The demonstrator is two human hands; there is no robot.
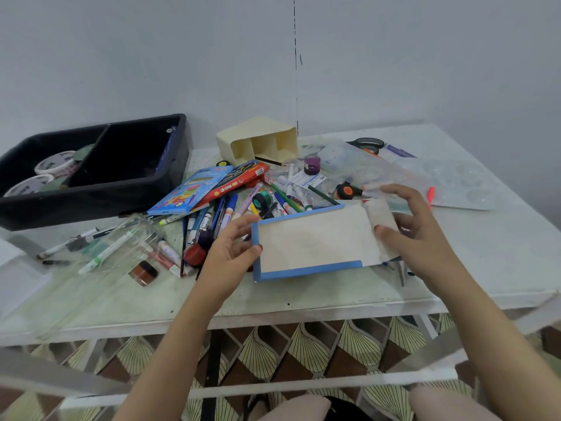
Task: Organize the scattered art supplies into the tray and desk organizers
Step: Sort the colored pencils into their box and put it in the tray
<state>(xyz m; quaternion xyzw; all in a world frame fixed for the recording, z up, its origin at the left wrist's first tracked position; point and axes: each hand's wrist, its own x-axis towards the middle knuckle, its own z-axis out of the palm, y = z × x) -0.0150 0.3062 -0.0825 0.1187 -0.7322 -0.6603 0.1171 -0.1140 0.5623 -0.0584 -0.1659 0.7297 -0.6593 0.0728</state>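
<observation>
The taped sheet (309,241), pale with a blue tape border, is held above the table to the right of the black tray (91,202), nearer the person and well apart from the tray. The left hand (230,250) pinches the sheet's left taped edge, thumb on the upper face and fingers behind. The right hand (416,229) is loosely curled round the right end, where the sheet rolls up on itself. The sheet looks light and thin, and limp enough to sag or crease if held at one corner. The taped edges seem the stiffer places to grip, so supporting both ends suits it. The curl will probably spring back, so it may go flat into the tray only under something heavier. Pens and markers (212,217) lie heaped between the tray and the sheet. The cream organizer (261,141) lies tipped on its side just right of the tray's far corner.
</observation>
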